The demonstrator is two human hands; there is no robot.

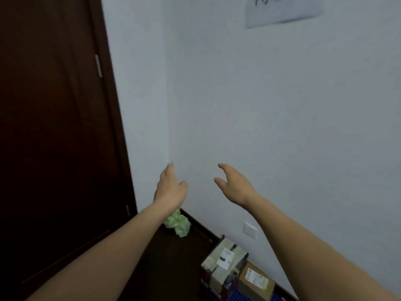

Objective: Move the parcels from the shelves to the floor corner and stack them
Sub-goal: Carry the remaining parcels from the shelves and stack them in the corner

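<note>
Both hands up in front of the white wall [282, 105]: left hand [171, 189] and right hand [234, 185], apart, fingers [223, 167] loose and spread, holding nothing. Well below the right fingers, two parcels down low by the wall, side by side: a bigger parcel [225, 257] with a white label on top, and a small brown parcel [257, 281] lying flat, label up, long side along the wall. Something blue [245, 297] under them. Just below the left fingers, one green bag [179, 223] in the floor corner. Left of the fingers, a dark door [54, 127].
</note>
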